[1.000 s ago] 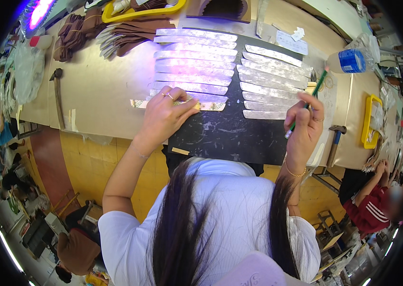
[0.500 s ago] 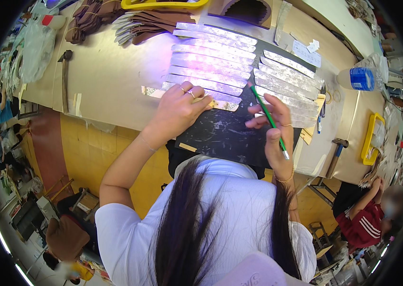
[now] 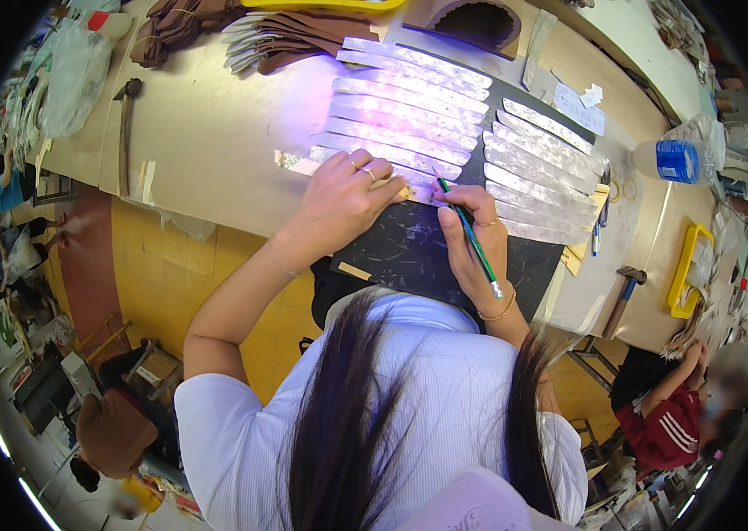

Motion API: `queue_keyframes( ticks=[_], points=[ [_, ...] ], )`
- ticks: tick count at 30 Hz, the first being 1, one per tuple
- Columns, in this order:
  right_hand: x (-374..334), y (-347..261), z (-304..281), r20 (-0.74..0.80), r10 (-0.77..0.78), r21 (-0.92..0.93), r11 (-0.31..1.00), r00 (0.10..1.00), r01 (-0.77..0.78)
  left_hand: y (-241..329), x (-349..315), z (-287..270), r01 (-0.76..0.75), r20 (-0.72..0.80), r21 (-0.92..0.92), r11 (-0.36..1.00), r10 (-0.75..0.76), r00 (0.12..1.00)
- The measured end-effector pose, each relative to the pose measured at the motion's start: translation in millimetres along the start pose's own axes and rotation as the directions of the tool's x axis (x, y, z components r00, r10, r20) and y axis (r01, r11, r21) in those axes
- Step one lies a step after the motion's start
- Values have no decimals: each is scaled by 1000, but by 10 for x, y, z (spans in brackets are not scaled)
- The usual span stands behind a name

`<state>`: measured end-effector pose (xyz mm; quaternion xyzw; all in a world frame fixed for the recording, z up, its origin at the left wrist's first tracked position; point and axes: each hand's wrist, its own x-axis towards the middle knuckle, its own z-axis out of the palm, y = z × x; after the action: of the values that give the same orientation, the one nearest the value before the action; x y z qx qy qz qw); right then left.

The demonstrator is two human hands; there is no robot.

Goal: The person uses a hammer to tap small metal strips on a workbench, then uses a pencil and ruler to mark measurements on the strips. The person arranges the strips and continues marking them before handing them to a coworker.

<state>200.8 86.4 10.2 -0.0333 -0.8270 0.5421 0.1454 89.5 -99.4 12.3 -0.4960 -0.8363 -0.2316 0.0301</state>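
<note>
My left hand is closed, its fingers curled and pressing down on a narrow, pale patterned strip. That strip lies along the nearest of the silvery, mottled strips arranged in a column; my hand covers its middle. In my right hand a green pencil is pinched, its tip beside the right end of the nearest strip, close to my left fingertips. Whether the tip touches cannot be made out. A second column of silvery strips lies to the right. Both columns rest on a black mat.
A hammer lies at left, another hammer at right. Brown and grey strips are piled at the back. A blue-labelled jar and a yellow tray stand at right. Another person in a red sleeve is at far right.
My right hand has come left and down with the pencil, from above the mat to the nearest strip's end. My left hand stays on the patterned strip. The whole view has shifted slightly.
</note>
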Motion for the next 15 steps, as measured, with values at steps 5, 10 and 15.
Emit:
queue_keyframes(
  ticks=[5, 10, 15],
  points=[
    [0, -3, -29, 10, 60, -29, 998, 998, -60, -16, -2, 5, -10, -14, -1, 1000, 10, 1000],
    [68, -91, -21, 34, -4, -146, 989, 999, 9, -39, -5, 23, -28, -23, 12, 1000, 29, 999],
    [94, -130, 87, 44, -31, -183, 982, 999, 38, -53, 4, 30, -30, -7, -1, 1000, 30, 1000]
  ],
)
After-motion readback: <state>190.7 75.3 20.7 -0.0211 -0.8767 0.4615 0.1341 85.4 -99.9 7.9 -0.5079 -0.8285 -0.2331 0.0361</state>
